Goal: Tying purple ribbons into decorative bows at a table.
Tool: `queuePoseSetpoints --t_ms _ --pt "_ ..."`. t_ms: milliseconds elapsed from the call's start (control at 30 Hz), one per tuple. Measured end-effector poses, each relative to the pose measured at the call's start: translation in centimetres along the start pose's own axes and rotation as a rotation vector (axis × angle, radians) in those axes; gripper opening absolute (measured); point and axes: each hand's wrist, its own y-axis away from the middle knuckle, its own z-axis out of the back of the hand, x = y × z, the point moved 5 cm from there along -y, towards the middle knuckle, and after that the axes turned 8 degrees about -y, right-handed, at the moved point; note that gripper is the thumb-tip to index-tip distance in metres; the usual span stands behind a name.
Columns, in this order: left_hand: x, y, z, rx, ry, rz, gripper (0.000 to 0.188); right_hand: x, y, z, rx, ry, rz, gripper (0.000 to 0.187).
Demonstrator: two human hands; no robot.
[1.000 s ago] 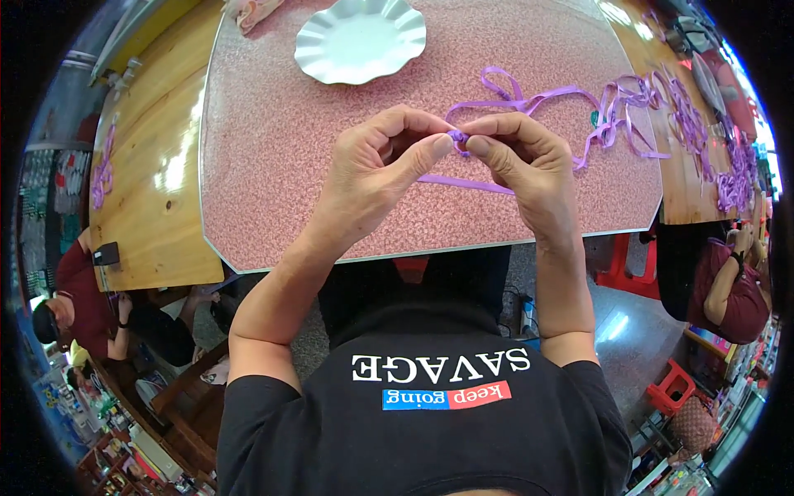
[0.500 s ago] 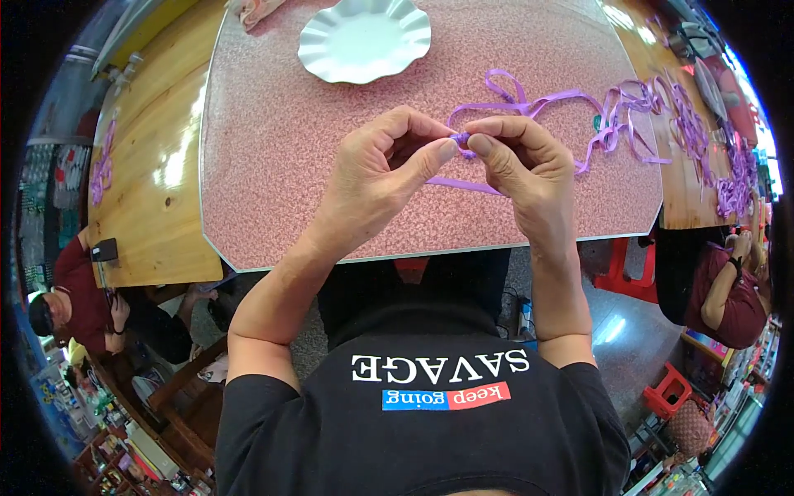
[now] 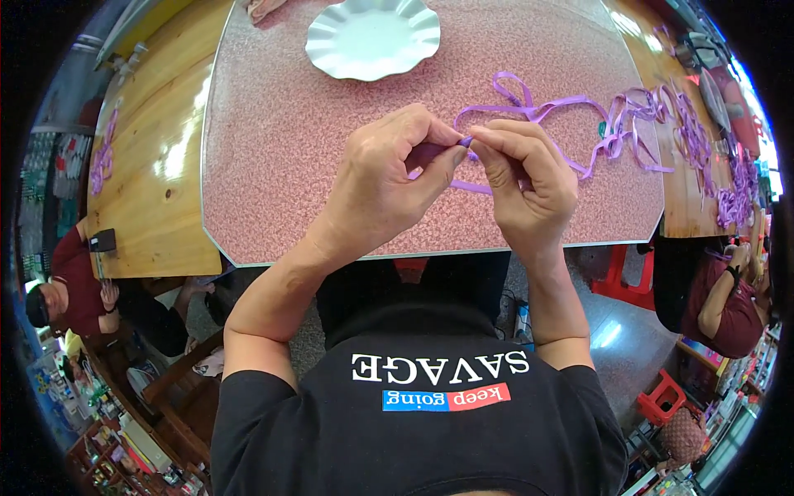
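Between the fingertips of both hands is a small wound piece of purple ribbon (image 3: 466,142), mostly covered by the thumbs. My left hand (image 3: 397,165) pinches it from the left, thumb and forefinger closed. From the right, my right hand (image 3: 529,169) grips it the same way, its other fingers curled in. A length of the ribbon (image 3: 471,188) passes below the hands, and a long loose loop (image 3: 566,102) lies on the pink speckled table mat (image 3: 281,165) to the right. Both hands are held over the mat near its front edge.
A white wavy-rimmed plate (image 3: 372,37) stands at the far side. More purple ribbon (image 3: 732,198) is heaped on the wooden table at right, with a bundle (image 3: 103,157) at left. People in maroon shirts sit at both sides. A red stool (image 3: 624,277) stands at right.
My hands have shifted slightly and turned the wound ribbon, so less of it shows between the fingertips. My left fingers have curled more.
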Motion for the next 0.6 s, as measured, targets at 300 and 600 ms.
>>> queuePoseSetpoints --t_ms 300,600 --pt "0.6 -0.5 -0.6 -0.039 0.347 0.097 0.009 -1.6 1.3 -0.9 -0.206 -0.312 -0.133 0.013" --pt "1.2 -0.7 -1.5 -0.088 0.571 0.052 0.009 -1.6 1.3 -0.7 -0.247 -0.585 -0.355 0.014"
